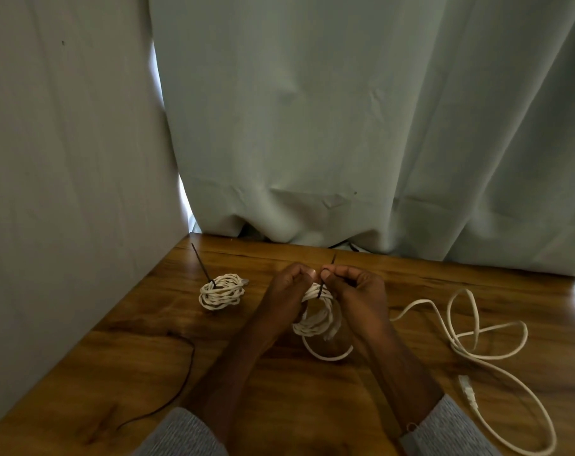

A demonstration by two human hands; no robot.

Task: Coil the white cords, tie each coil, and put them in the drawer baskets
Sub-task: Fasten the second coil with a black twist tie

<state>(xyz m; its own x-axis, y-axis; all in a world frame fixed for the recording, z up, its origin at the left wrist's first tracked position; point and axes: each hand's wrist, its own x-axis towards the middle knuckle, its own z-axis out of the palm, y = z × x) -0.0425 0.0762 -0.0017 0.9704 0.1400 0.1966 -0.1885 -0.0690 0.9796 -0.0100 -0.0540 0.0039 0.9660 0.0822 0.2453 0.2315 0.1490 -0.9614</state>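
Note:
A white cord coil [319,319] is held upright over the wooden table between both hands. A thin black tie [321,289] wraps its top, with the tie's tail sticking up past my fingers. My left hand [287,291] grips the coil's upper left side. My right hand [355,291] pinches the black tie at the top of the coil. A second white coil [221,291], bound with a black tie whose tail points up and left, lies on the table to the left. A loose white cord [470,343] sprawls on the right, its plug [467,391] near my right sleeve.
The wooden table [147,363] meets a pale wall [65,192] on the left and a grey-green curtain [345,126] at the back. A thin dark wire [184,376] curves across the table's left front. No drawer or baskets are in view.

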